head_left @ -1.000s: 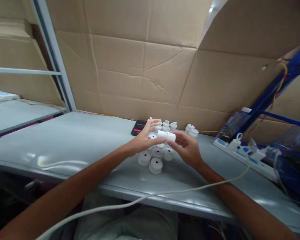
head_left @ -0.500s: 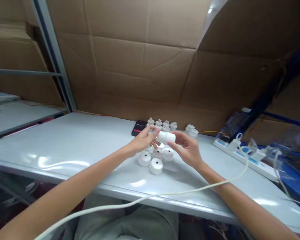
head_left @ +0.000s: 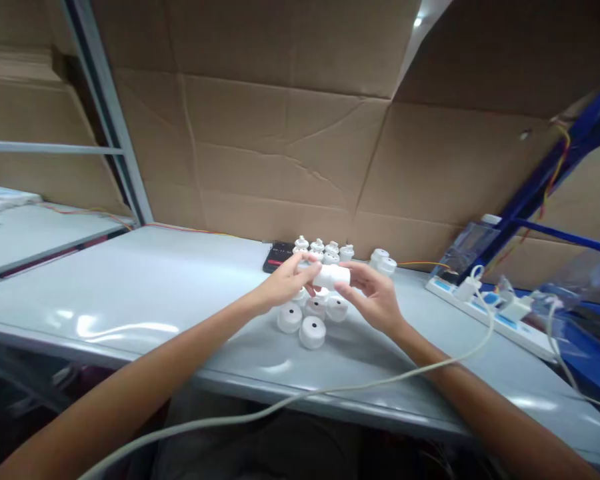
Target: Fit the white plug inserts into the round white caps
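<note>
A white cylindrical plastic fitting [head_left: 334,275] is held sideways above the table between my two hands. My left hand [head_left: 291,279] is closed on its left end, thumb on top. Around the right end curl the fingers of my right hand [head_left: 376,297], with the thumb against its near side. Just below and in front of the hands stand several round white caps [head_left: 313,332], each with a dark centre hole. Behind the fitting are rows of small white socket-like parts [head_left: 332,248], partly hidden by my left hand.
A black phone [head_left: 275,257] lies behind my left hand. Two white round pieces [head_left: 383,261] stand behind my right hand. A white power strip [head_left: 490,317] with plugs runs along the right side. Its white cable [head_left: 360,388] crosses over my right forearm. Cardboard [head_left: 260,153] walls the back.
Both hands stay in nearly the same place on the fitting. The left fingers and the fitting have shifted slightly.
</note>
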A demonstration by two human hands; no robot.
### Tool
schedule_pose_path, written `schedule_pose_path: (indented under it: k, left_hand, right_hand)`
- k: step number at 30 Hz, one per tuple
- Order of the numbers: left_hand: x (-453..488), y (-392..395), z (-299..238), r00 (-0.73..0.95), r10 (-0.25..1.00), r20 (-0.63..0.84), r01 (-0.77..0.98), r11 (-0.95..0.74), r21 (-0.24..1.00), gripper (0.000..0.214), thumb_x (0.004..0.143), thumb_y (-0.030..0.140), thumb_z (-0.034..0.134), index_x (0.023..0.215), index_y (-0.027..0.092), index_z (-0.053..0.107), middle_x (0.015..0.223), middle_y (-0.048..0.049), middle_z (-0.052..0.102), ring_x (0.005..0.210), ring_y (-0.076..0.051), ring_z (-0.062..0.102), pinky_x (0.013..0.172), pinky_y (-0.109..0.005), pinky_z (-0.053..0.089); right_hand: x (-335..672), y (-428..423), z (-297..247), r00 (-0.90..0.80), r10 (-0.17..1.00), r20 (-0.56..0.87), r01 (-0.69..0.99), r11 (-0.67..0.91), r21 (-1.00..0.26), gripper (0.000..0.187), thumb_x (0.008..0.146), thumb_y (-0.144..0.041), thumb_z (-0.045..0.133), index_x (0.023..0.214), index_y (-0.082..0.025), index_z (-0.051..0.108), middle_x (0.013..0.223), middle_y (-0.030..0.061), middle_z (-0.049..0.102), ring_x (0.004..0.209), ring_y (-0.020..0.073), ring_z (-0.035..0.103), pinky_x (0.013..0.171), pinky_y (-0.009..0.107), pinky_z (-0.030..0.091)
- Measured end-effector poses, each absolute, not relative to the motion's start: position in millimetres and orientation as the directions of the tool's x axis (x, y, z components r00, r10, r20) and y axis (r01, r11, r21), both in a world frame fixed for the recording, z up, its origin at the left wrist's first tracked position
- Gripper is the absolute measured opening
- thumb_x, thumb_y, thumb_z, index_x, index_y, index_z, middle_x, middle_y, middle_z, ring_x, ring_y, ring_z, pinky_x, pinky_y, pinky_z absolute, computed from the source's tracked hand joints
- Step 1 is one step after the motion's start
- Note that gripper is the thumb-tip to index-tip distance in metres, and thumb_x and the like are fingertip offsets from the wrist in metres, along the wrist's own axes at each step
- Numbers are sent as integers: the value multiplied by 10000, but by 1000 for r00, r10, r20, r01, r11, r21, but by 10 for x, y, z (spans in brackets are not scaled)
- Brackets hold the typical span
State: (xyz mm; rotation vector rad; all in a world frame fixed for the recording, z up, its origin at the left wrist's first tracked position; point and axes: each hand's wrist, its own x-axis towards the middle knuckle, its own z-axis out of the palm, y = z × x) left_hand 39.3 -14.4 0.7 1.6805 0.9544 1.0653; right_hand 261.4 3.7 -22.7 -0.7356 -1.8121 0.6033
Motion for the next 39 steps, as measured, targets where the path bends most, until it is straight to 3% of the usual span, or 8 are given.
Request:
schedule_pose_path:
  k: [3,11,17,21,24,28,34,39]
  left_hand:
    - [396,-133,7,340,904,260,122,-317,941,493,880,648,603,1075,197,567,775,-16,685,787,-208,683,743,-323,495]
    - [355,-141,59,407,853,326,52,-378,924,449,848,522,708,1114,204,537,885,-27,687,804,-166,641,697,-272,451]
    - [383,-142,18,375,858,351,262,-461,848,305,843,425,682,1023,192,601,1099,-74,670,1016,-228,658,786,-315,497]
    - [376,-137,-3,357,877,321,400,-454,796,283,858,422,652,1019,191,620,1064,-65,696,977,-222,680,794,-321,505]
    - [361,-140,25,343,871,353,439,-481,759,226,857,384,643,973,190,629,1010,-54,712,931,-206,689,778,-309,507]
    - [346,-150,61,348,849,397,454,-523,721,176,860,354,635,920,188,641,972,-48,726,892,-195,693,776,-305,516]
    - [347,-165,52,402,826,395,453,-554,699,155,875,338,610,864,188,645,898,-40,721,825,-184,680,723,-296,502]
    - [346,-161,14,462,791,400,470,-601,646,135,881,304,595,839,187,647,864,-34,719,810,-181,665,727,-290,490]
  right_hand:
    - [2618,45,-244,-290,719,632,207,692,-692,438,835,-450,793,1181,-208,676,1067,93,771,896,232,739,829,399,625]
    - [2634,84,-227,-282,733,619,156,672,-724,457,771,-429,851,1133,-226,657,1040,74,761,911,232,730,841,409,610]
    - [2701,216,-151,-177,753,634,208,658,-724,392,825,-504,773,1063,-209,675,992,76,764,873,224,726,775,365,595]
    - [2904,407,-105,-96,679,728,515,659,-547,358,833,-502,738,1034,-208,711,1001,78,765,840,226,699,729,356,558]
    - [3101,588,-146,-214,644,735,711,619,-335,317,844,-472,698,1006,-202,736,1002,88,755,795,225,665,713,358,531]
    - [3307,794,-268,-230,729,644,803,516,-298,282,837,-426,648,950,-181,731,972,96,744,743,216,650,739,359,527]
    - [3435,870,-287,-201,807,556,917,354,-182,360,881,-411,596,1118,-177,734,1152,135,675,966,266,661,855,370,510]
    - [3419,851,-247,-172,877,448,962,248,-118,383,900,-324,559,1222,-163,690,1079,125,703,984,260,669,857,336,499]
